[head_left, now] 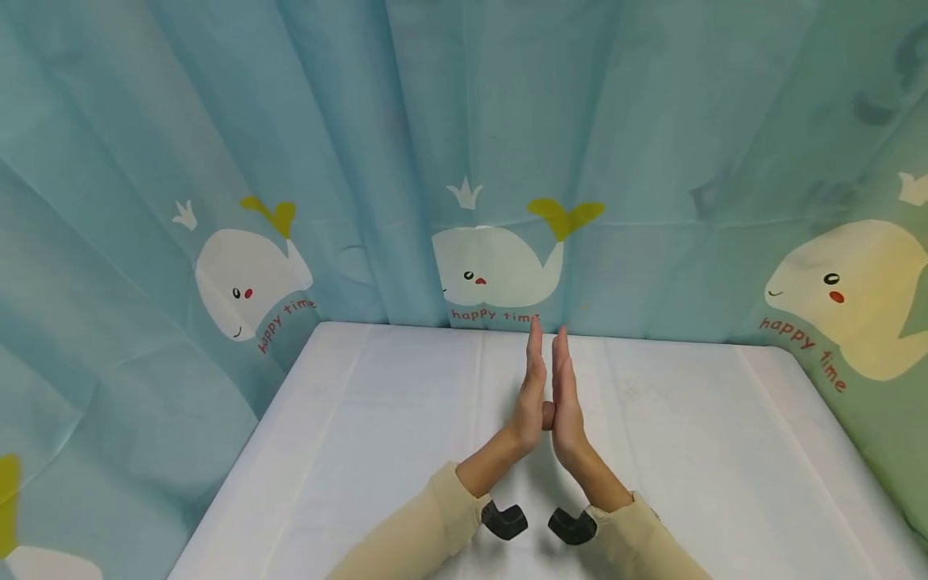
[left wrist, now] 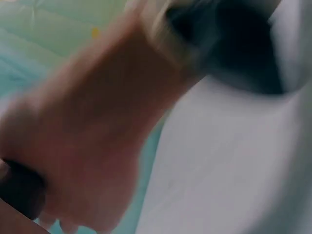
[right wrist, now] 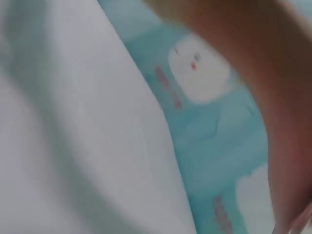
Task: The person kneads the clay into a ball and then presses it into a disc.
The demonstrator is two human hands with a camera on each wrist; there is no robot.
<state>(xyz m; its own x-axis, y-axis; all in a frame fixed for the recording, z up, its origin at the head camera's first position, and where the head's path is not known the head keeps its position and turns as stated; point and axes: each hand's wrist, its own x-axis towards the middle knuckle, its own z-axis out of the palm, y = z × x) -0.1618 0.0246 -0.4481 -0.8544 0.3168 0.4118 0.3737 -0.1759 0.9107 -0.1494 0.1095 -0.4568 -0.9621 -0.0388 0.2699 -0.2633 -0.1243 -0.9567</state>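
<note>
Between the two palms sits a small brown round lump (head_left: 548, 416), like a ball of clay or dough; its exact kind cannot be told. My left hand (head_left: 529, 403) stands upright with straight fingers, its palm against the lump's left side. Facing it, my right hand (head_left: 568, 399) is also straight-fingered and upright, with its palm on the lump's right side. The fingertips are slightly apart. In the left wrist view the lump looks dark, partly hidden at the lower left edge. The right wrist view shows only a blurred wrist and palm, without the lump.
A white-covered table (head_left: 406, 403) lies beneath the hands. Blue-green curtains (head_left: 348, 161) with printed whales hang behind and at both sides. Black wrist cameras (head_left: 503, 520) stick out inward from the beige sleeves (head_left: 420, 524), close to each other.
</note>
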